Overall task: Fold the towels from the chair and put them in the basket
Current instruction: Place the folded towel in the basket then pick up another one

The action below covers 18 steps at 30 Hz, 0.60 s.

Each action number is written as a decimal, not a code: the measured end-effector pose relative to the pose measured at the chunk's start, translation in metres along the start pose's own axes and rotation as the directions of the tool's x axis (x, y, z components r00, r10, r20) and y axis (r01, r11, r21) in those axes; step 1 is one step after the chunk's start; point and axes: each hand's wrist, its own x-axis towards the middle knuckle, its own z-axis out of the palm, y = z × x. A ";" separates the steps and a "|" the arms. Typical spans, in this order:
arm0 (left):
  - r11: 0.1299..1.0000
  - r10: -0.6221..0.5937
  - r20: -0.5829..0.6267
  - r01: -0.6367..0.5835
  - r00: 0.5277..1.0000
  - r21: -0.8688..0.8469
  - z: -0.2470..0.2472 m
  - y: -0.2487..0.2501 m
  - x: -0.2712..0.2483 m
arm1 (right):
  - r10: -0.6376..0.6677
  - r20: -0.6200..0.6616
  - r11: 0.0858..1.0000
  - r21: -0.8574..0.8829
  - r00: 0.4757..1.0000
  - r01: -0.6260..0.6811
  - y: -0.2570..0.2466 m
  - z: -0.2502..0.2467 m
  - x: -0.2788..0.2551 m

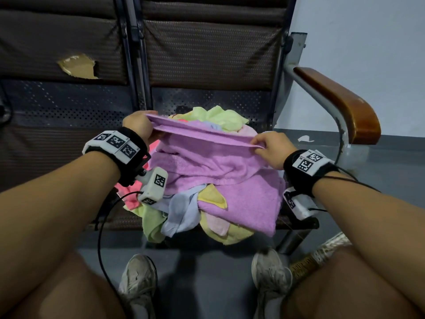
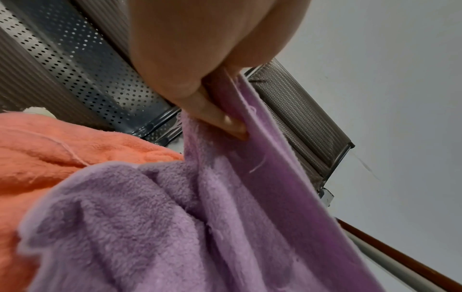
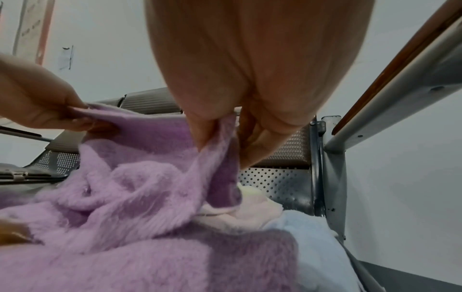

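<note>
A purple towel point(image 1: 202, 155) hangs doubled over between my two hands above a heap of towels point(image 1: 184, 212) on the chair seat. My left hand point(image 1: 140, 125) pinches its two left corners together; the left wrist view shows thumb and fingers point(image 2: 220, 118) clamped on the purple towel point(image 2: 250, 177). My right hand point(image 1: 269, 146) pinches the right corners, and in the right wrist view the fingers point(image 3: 207, 134) grip the purple towel point(image 3: 150, 158). The lower part of the towel sags onto the heap. A second purple towel point(image 1: 248, 203) lies folded on the heap's right side. No basket is in view.
The heap holds green point(image 1: 220, 116), yellow point(image 1: 213, 199), light blue point(image 1: 181, 210), pink and coral point(image 2: 50, 154) towels. A wooden armrest point(image 1: 340, 100) stands at the right. The padded chair back point(image 1: 207, 47) rises behind. My shoes point(image 1: 138, 279) stand on the grey floor below.
</note>
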 end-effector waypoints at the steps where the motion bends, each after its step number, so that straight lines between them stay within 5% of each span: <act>1: 1.000 -0.014 0.005 0.014 1.000 -0.020 0.002 0.001 -0.002 | 0.020 0.037 1.000 -0.020 0.999 -0.019 0.000 0.001 -0.001; 6: 0.999 -0.050 -0.016 0.050 0.999 -0.022 0.006 -0.005 -0.012 | 0.093 0.042 0.995 -0.043 0.995 -0.091 0.005 0.000 -0.003; 11: 0.983 -0.174 0.004 0.173 0.985 0.066 -0.002 -0.005 -0.013 | 0.090 -0.096 0.993 0.090 0.991 -0.081 0.001 -0.004 0.003; 15: 0.945 -0.041 -0.103 0.073 0.994 0.319 -0.016 0.001 -0.004 | 0.049 -0.197 0.961 0.276 0.979 0.008 0.000 -0.014 0.003; 18: 0.809 0.144 0.034 -0.138 0.989 0.571 -0.031 0.003 0.000 | 0.065 -0.105 0.957 0.287 0.992 -0.033 -0.003 -0.019 0.003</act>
